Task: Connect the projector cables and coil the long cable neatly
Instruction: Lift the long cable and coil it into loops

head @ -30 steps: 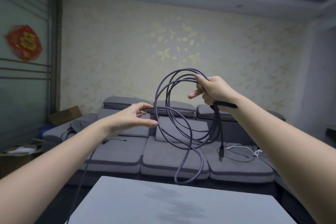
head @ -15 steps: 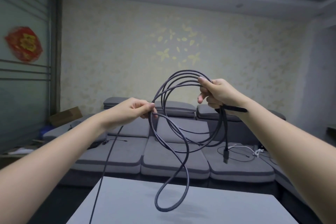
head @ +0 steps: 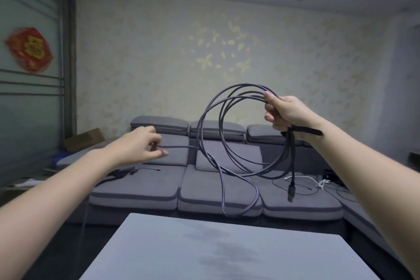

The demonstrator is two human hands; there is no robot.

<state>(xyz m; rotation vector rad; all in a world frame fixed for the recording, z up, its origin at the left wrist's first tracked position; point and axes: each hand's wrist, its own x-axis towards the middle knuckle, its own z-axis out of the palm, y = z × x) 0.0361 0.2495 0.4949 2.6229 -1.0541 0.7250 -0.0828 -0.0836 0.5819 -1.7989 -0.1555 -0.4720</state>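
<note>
So, only the head view to go on here. The right hand (head: pixel 285 112) is fisted around the top of the coiled cable (head: pixel 229 134), several loops bunched in the grip and hanging down in front of the grey sofa (head: pixel 136 191), above the far edge of the pale table (head: pixel 227 252). A plug end (head: pixel 291 193) dangles straight down under that fist. The left hand (head: pixel 141 146) is pinching the free strand between thumb and fingertips, well off to the left and lower than the coil. That strand runs roughly level from the pinch rightward into the loops. My guess: the next loop means swinging the left hand right and up to the fist, which is the fixed point.
</note>
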